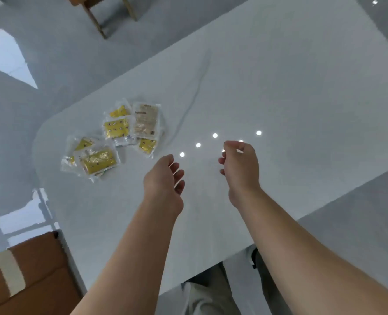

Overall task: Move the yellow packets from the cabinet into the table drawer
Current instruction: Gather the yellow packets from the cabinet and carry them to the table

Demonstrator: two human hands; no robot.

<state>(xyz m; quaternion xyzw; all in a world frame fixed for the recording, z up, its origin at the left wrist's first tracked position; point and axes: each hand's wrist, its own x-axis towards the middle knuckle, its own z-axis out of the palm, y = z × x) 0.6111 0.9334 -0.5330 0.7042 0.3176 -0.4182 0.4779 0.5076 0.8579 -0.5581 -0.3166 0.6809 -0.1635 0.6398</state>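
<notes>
1. Two hands hover over the white table (279,87). The left hand (163,178) has loosely curled fingers and holds nothing. The right hand (240,164) is also loosely curled and empty.
2. The yellow packets (116,129) lie on the tabletop in two overlapping clusters. At least six show, one of them pale side up; the overlap hides the exact count.
3. The pile sits near the table's rounded left corner, close to its edge. The left hand is near it but apart.
4. A wide bare stretch of tabletop runs right and away from the hands.
5. Two chairs: a brown chair (29,269) against the near-left edge, and a wooden chair (106,17) beyond the far side.
</notes>
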